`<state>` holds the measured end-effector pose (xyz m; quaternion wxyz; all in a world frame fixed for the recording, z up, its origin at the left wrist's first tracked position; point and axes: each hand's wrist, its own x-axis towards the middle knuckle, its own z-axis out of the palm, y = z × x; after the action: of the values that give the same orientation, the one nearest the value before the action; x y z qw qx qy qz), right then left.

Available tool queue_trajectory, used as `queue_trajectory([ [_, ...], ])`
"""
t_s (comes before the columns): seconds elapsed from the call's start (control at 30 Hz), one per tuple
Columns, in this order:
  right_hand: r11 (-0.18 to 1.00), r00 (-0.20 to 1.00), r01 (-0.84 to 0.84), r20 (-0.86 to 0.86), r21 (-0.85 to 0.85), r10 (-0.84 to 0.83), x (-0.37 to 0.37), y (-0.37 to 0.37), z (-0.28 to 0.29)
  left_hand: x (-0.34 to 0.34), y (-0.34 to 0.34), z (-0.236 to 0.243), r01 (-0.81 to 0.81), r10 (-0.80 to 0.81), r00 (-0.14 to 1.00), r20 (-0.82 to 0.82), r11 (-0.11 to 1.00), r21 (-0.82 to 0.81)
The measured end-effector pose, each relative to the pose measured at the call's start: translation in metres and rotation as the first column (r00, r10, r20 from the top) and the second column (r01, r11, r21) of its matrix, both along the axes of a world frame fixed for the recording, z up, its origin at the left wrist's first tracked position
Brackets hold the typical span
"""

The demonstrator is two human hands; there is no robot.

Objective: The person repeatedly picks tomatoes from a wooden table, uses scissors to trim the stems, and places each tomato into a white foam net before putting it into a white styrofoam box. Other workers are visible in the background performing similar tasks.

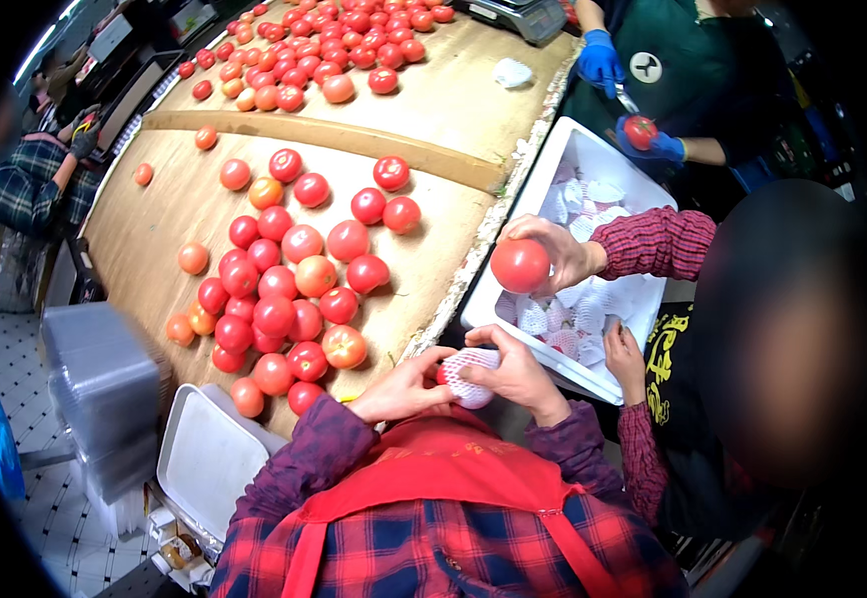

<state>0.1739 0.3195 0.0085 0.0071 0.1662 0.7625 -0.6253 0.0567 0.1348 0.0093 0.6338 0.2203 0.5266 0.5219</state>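
In front of my red apron, both hands meet on one tomato in a white foam net (472, 377). My left hand (405, 387) grips its left side, where a bit of red skin shows past the net. From the right, my right hand (518, 375) is closed round the net with the thumb across it. Loose red and orange tomatoes (276, 283) lie on the wooden table to the left of my hands. Just beyond my right hand, a co-worker's hand (560, 254) holds a bare red tomato (520, 266) over a white foam box (471, 311) of netted tomatoes.
A wooden strip (324, 139) divides the table, with many more tomatoes beyond it and a scale (515, 14) at the back. Across the box, a person in blue gloves (601, 62) holds a tomato. Clear plastic containers (104, 374) and a pale tray (212, 453) stand at the left.
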Motion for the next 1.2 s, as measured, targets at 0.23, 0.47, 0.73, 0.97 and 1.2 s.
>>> queue_trajectory([
  [0.23, 0.935, 0.962, 0.197, -0.124, -0.293, -0.242, 0.004, -0.017, -0.003, -0.004, -0.005, -0.011, -0.313, 0.307, 0.869, 0.387, 0.948, -0.051],
  [0.47, 0.885, 0.969, 0.134, -0.128, -0.446, -0.212, 0.009, -0.024, -0.008, 0.005, -0.011, -0.019, -0.266, 0.221, 0.873, 0.435, 0.963, 0.045],
  [0.73, 0.386, 0.912, 0.06, -0.107, -0.921, -0.397, 0.011, -0.024, -0.001, 0.019, -0.007, -0.032, -0.387, 0.214, 0.731, 0.648, 0.912, 0.136],
  [0.97, 0.475, 0.915, 0.035, -0.162, -0.879, -0.368, 0.014, -0.025, 0.004, 0.006, -0.011, -0.016, -0.32, 0.319, 0.919, 0.233, 0.947, -0.033],
  [1.2, 0.729, 0.916, 0.004, -0.29, -0.684, -0.277, 0.023, -0.014, -0.005, 0.007, -0.009, -0.001, -0.452, 0.461, 0.881, -0.104, 0.886, 0.099],
])
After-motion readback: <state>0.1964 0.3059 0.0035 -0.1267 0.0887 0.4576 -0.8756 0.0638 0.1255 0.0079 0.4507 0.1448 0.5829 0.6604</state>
